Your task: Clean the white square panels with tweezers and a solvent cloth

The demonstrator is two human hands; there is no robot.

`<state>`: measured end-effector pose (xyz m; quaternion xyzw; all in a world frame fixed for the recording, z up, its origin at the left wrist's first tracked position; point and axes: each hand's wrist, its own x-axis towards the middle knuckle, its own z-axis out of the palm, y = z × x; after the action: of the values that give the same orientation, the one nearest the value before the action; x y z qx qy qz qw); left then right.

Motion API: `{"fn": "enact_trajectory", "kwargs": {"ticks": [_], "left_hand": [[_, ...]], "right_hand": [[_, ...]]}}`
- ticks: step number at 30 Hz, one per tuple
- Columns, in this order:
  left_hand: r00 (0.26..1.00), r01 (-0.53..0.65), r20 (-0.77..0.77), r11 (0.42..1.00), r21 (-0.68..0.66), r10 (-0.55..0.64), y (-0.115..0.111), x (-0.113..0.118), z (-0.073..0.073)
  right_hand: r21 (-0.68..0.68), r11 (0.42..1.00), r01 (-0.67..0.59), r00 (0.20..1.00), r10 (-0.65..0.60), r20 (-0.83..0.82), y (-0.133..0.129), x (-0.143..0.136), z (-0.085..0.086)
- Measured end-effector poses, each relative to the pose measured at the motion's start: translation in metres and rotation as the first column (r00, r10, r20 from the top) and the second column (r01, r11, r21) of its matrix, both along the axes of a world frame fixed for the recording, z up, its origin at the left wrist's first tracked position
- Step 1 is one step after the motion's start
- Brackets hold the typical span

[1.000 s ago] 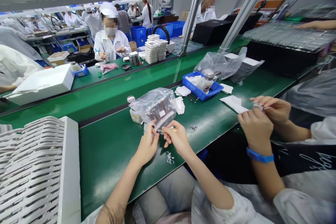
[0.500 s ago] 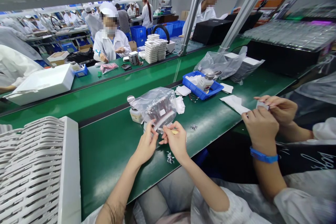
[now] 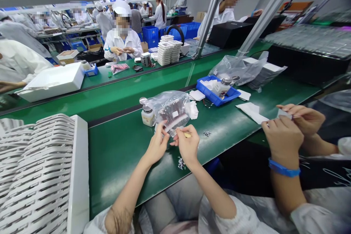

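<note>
My left hand [image 3: 158, 144] and my right hand [image 3: 188, 144] work close together over the green bench, just in front of a clear plastic bag [image 3: 175, 108]. The bag holds dark red strips and has a small white label. My left thumb and fingers curl towards each other in a pinch; what they grip is too small to make out. My right hand is closed, with a pale yellow patch [image 3: 187, 135] showing at its fingers; whether that is a tool or a finger cover is unclear. Below my right hand lies a pile of small black-and-white pieces [image 3: 181, 163].
A jar [image 3: 148, 117] with a metal lid stands left of the bag. Beyond are a blue tray [image 3: 216, 93] and white cards [image 3: 196, 95]. At left, a white box [image 3: 78, 175] holds stacked white frames. A co-worker's hands [image 3: 290, 124] hold a pale piece at right.
The view has swung slightly left, so the bench and its things sit further right. My hands stay together by the bag. The person across the bench has brought both hands together.
</note>
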<state>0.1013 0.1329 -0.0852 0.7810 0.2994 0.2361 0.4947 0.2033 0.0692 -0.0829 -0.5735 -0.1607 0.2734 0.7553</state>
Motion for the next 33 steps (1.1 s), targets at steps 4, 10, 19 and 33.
{"fn": "enact_trajectory", "kwargs": {"ticks": [4,10,19,33], "left_hand": [[0.999,-0.036,0.02,0.999,-0.007,0.036,0.001,-0.002,0.001],[0.989,-0.127,0.074,0.991,-0.048,0.13,-0.003,0.0,0.002],[0.963,-0.26,0.073,0.966,-0.003,0.26,-0.009,0.012,-0.006],[0.959,-0.279,0.078,0.955,0.101,0.272,-0.013,0.015,-0.018]], "right_hand": [[0.063,0.987,0.149,0.989,-0.149,-0.006,0.0,0.032,0.012],[0.091,0.994,-0.054,0.987,0.067,-0.148,-0.009,0.064,0.031],[0.122,0.923,-0.364,0.872,0.384,-0.304,-0.022,0.051,0.021],[0.076,0.855,-0.513,0.803,0.509,-0.311,-0.028,0.05,0.007]]}}
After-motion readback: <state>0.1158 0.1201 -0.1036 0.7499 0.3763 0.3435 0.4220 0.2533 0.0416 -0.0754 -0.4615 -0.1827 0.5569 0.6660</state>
